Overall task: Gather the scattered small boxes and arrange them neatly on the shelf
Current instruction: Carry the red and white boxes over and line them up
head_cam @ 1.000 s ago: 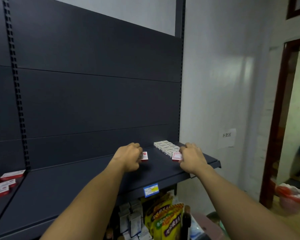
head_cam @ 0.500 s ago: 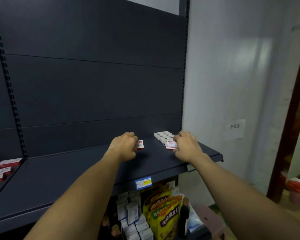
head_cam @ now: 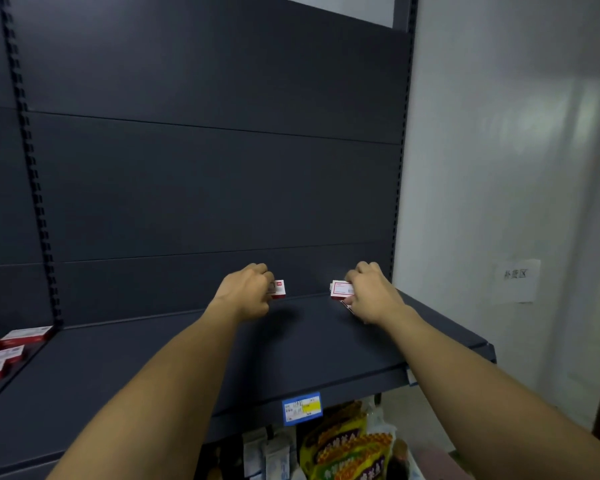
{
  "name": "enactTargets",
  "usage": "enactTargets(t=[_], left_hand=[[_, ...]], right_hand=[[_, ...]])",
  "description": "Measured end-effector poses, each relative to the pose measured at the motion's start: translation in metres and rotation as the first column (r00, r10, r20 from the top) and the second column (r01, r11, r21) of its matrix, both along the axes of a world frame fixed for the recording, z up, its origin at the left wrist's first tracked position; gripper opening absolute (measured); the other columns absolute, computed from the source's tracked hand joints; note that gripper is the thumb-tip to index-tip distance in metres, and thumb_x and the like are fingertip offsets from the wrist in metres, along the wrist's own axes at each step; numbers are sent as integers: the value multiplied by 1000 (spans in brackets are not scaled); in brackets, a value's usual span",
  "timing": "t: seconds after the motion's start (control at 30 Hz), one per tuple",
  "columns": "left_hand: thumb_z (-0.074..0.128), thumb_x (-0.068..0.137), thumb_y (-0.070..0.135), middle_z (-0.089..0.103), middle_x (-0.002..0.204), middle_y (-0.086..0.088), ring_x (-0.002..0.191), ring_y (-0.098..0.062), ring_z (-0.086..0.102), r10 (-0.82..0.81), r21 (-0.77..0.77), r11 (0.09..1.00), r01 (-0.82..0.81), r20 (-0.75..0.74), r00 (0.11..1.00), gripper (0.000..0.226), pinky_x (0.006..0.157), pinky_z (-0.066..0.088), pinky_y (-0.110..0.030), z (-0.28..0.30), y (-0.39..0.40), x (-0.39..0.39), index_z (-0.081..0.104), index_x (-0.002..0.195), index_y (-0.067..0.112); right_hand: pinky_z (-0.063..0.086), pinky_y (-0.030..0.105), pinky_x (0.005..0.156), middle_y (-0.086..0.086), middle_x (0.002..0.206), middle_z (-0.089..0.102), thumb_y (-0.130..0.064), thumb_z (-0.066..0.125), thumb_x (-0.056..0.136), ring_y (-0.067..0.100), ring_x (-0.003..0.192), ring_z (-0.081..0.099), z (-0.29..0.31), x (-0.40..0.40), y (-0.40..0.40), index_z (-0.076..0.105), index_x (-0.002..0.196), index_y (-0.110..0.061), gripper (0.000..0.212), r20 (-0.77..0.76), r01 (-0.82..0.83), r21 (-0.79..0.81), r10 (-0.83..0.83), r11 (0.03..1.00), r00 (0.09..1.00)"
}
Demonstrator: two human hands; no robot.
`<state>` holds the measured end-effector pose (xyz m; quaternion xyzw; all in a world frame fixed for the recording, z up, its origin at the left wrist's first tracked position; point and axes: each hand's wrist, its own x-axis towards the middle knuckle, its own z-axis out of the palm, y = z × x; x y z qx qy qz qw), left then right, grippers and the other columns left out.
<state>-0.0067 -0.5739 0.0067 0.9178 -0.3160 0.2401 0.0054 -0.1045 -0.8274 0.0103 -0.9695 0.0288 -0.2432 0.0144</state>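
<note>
I see both arms reaching over the dark shelf (head_cam: pixel 326 344) toward its back edge. My left hand (head_cam: pixel 246 292) is curled, knuckles up, with a small white and red box (head_cam: pixel 279 289) poking out to the right of its fingertips; the fingers are bent round the box's near end, so it looks pinched, though most of the grip is hidden behind the knuckles. My right hand (head_cam: pixel 371 294) is curled as well, its fingers closed over the right end of a white box with a red border (head_cam: pixel 340 289), which sticks out leftward from the fingertips, just above the shelf surface near the back panel. The two boxes are apart, with bare shelf between them. At far left, more red and white boxes (head_cam: pixel 4 353) lie on the neighbouring shelf. A blue and yellow price label (head_cam: pixel 302 407) hangs on the front edge, above yellow packets (head_cam: pixel 343 448).
</note>
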Motion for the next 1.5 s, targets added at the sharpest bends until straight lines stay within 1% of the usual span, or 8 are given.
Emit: enactTargets(t=[0.33, 0.67, 0.73, 0.83, 1.0, 1.23, 1.4, 1.5], left_hand=[[61, 89, 26, 51, 119, 3, 112, -18, 49, 60, -13, 998, -61, -30, 998, 38, 80, 51, -35, -17, -2, 43, 58, 126, 19], [63, 88, 20, 48, 125, -1, 112, -21, 48, 146, -63, 986, -153, -96, 985, 41, 89, 49, -34, -72, -20, 79, 58, 129, 16], [63, 89, 18, 49, 125, -1, 114, -22, 48, 154, -80, 983, -163, -108, 982, 44, 89, 49, -35, -81, -20, 85, 58, 132, 16], [61, 89, 14, 49, 127, -2, 116, -24, 47, 167, -131, 974, -185, -137, 976, 48, 92, 48, -36, -94, -21, 95, 57, 136, 16], [57, 91, 14, 50, 126, -3, 113, -24, 47, 168, -244, 950, -197, -135, 977, 43, 94, 45, -35, -101, -28, 111, 60, 134, 15], [59, 89, 15, 53, 129, -2, 114, -24, 49, 143, -269, 947, -177, -140, 980, 53, 99, 44, -34, -104, -36, 130, 53, 142, 16], [59, 88, 11, 57, 117, -3, 110, -22, 51, 121, -337, 926, -170, -161, 980, 32, 94, 47, -33, -106, -34, 136, 60, 120, 13], [58, 88, 13, 58, 114, -4, 109, -21, 51, 117, -346, 923, -168, -164, 980, 27, 93, 47, -32, -107, -35, 140, 61, 115, 11]], right_hand=[[48, 40, 96, 2, 124, 45, -25, 69, 89, 22, 122, 37, -25, 67, -5, 57, 128, -16, 42, -17, -69, 74, 71, 995, 997], [47, 36, 93, -7, 119, 47, -23, 72, 86, 17, 111, 40, -73, 134, 5, 63, 123, -21, 38, 53, -233, 152, 227, 960, 972], [49, 37, 88, -6, 120, 48, -21, 72, 86, 18, 112, 40, -81, 146, 10, 63, 124, -20, 39, 42, -249, 166, 245, 954, 969], [48, 39, 92, -3, 117, 51, -14, 74, 84, 20, 110, 42, -95, 164, 17, 64, 124, -14, 41, 71, -310, 224, 302, 924, 951], [45, 31, 97, -3, 115, 53, -7, 75, 81, 18, 109, 43, -104, 195, 22, 65, 126, -11, 46, 137, -374, 298, 348, 878, 927], [33, 16, 95, -3, 110, 54, 1, 74, 77, 16, 104, 43, -104, 226, 17, 66, 124, -9, 49, 219, -421, 357, 363, 834, 906], [31, 15, 91, -5, 108, 53, 1, 75, 75, 12, 100, 42, -105, 240, 15, 67, 122, -10, 49, 248, -454, 369, 384, 811, 889], [32, 16, 92, -5, 108, 53, 0, 76, 75, 14, 101, 43, -107, 241, 15, 67, 123, -10, 50, 262, -481, 350, 409, 804, 874]])
